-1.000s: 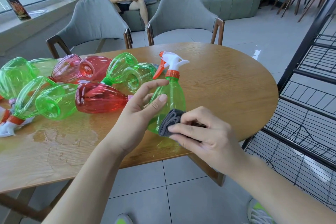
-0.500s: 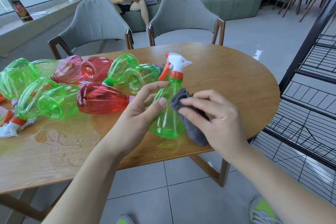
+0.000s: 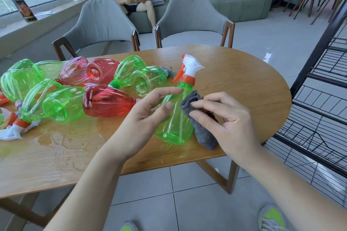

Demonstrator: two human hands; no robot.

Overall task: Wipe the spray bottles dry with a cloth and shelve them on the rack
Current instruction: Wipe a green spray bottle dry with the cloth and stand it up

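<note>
My left hand [image 3: 148, 110] holds a green spray bottle [image 3: 175, 124] with a white and orange trigger head, tilted above the near edge of the wooden table [image 3: 244, 88]. Thumb and fingers curl round its body. My right hand [image 3: 225, 120] pinches a folded grey cloth [image 3: 203, 133] and presses it against the bottle's right side. Several more green and red bottles [image 3: 105, 101] lie on their sides in a heap on the table's left half. The black wire rack [image 3: 323, 103] stands at the right.
A puddle of water [image 3: 62, 144] spreads on the table in front of the heap. Two grey armchairs [image 3: 189, 15] stand behind the table. A person sits on a sofa at the back. Tiled floor lies below my arms.
My right hand moved the cloth up from the bottle's base along its right side. The bottle rose slightly and stayed in my left hand.
</note>
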